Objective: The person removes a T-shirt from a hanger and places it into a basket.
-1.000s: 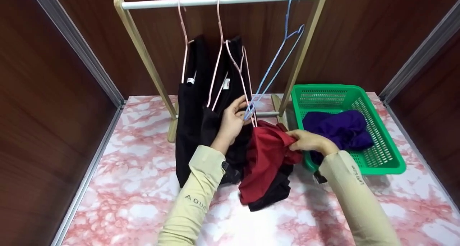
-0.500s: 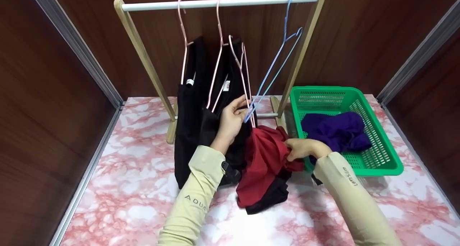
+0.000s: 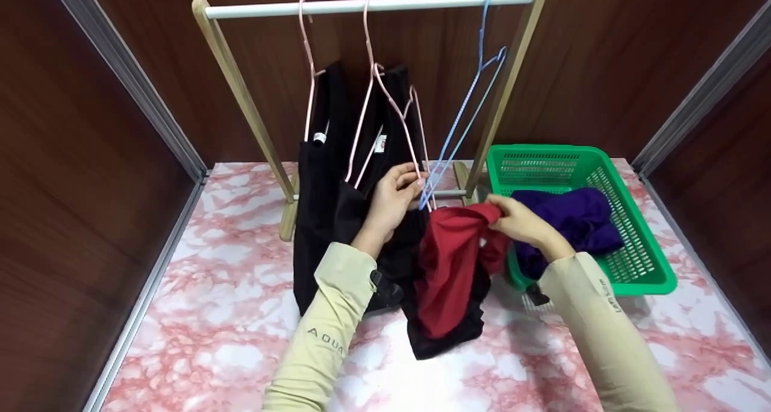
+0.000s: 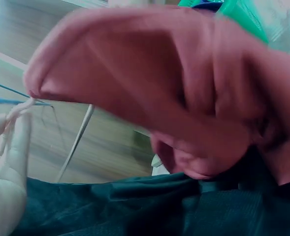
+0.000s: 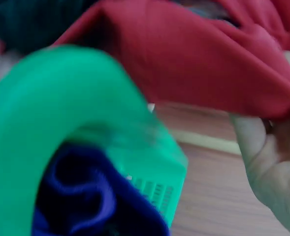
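My left hand point(image 3: 390, 202) pinches a pink hanger point(image 3: 402, 112) below the rack bar, its hook free of the bar. A red garment point(image 3: 449, 252) hangs around the hanger's lower end. My right hand point(image 3: 523, 222) pinches the garment's upper right edge and holds it out toward the basket. In the right wrist view the red cloth point(image 5: 194, 64) stretches to the thumb and fingers. The left wrist view shows the same garment point(image 4: 135, 59) spread wide and blurred, reaching to the left fingertips point(image 4: 19, 137). Its folds hide part of the hanger.
A white bar point(image 3: 421, 3) on wooden posts carries two pink hangers with black garments point(image 3: 319, 219) and a blue hanger point(image 3: 461, 108) close to my left fingers. On the right, a green basket point(image 3: 653, 243) contains purple cloth point(image 3: 569, 216). Black cloth point(image 3: 443, 346) lies under the red garment.
My right hand dipped, then rose with the red garment's edge, pulling it up and right. The left hand keeps the pink hanger, which shifted slightly.
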A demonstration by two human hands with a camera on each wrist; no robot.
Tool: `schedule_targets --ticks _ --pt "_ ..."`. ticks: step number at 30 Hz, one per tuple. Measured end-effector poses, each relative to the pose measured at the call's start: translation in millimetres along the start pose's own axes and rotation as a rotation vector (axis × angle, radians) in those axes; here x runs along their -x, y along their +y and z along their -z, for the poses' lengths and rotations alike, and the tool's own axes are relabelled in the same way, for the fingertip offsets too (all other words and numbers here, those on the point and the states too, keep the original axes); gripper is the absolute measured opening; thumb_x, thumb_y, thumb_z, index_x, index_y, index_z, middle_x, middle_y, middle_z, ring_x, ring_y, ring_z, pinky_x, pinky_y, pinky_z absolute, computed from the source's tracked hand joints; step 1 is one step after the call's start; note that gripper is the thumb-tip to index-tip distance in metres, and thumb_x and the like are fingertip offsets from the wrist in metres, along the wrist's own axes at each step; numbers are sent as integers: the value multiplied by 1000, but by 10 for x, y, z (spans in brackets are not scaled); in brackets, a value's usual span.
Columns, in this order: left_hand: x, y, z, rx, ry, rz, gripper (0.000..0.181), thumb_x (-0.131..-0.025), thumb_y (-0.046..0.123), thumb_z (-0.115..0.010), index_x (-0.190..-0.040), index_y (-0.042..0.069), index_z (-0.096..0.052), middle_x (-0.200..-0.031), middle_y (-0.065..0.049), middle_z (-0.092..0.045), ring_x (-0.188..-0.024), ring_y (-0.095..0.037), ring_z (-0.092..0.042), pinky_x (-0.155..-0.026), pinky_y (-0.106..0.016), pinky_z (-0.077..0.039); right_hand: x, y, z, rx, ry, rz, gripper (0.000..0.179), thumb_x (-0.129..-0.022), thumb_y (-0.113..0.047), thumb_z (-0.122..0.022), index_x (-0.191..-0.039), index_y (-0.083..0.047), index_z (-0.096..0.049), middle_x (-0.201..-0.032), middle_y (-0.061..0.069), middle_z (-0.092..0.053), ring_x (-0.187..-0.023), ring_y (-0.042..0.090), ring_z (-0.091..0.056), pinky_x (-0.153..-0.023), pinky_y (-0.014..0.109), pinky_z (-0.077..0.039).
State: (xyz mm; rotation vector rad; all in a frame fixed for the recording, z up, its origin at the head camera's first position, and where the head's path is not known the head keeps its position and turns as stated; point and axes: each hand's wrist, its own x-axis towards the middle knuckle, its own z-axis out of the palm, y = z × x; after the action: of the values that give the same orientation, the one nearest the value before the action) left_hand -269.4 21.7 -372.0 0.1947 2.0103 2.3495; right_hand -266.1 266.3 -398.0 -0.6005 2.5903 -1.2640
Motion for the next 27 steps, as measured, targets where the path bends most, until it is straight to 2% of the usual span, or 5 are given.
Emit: schedule_targets --ticks 6,11,15,22,27 --pt "5 -1 -2 37 -7 32 38 -94 -3 -52 -130 -5 -42 -124 -25 -57 -74 -9 -62 -64 -25 -58 -37 -78 -50 -182 14 101 38 -85 13 -47 -121 7 -57 -112 -1 -64 -93 -2 -58 -81 15 -46" --pt "-5 -4 3 17 24 39 37 -95 -3 -51 -130 -6 -42 -124 -25 -56 -75 -10 -63 -62 -23 -57 -24 -86 -39 -171 -73 200 21 -85 12 -47 -94 7 -65 -88 -15 -64 -84 1 -57 -75 15 -46" --pt "-9 -9 9 1 36 41 38 -95 -3 -51 -131 -6 -43 -126 -25 -55 -76 -12 -63 -63 -23 -57 0 -75 11 -196 -79 280 17 -83 13 -49 -85 5 -64 -81 -14 -61 -80 3 -56 -75 16 -45" --pt "-14 -30 35 -18 38 45 38 -93 -3 -53 -131 -5 -46 -123 -25 -58 -75 -14 -64 -59 -21 -55 44 -155 167 -437 168 163 35 -87 10 -51 -81 -19 -70 -84 -11 -66 -83 3 -60 -73 17 -50" --pt "-9 -35 63 -45 42 56 38 -95 -1 -52 -132 -4 -47 -124 -24 -60 -71 -8 -62 -56 -18 -52 60 -276 352 -617 392 51 37 -93 7 -46 -87 -20 -70 -87 -10 -66 -87 5 -59 -72 16 -51"
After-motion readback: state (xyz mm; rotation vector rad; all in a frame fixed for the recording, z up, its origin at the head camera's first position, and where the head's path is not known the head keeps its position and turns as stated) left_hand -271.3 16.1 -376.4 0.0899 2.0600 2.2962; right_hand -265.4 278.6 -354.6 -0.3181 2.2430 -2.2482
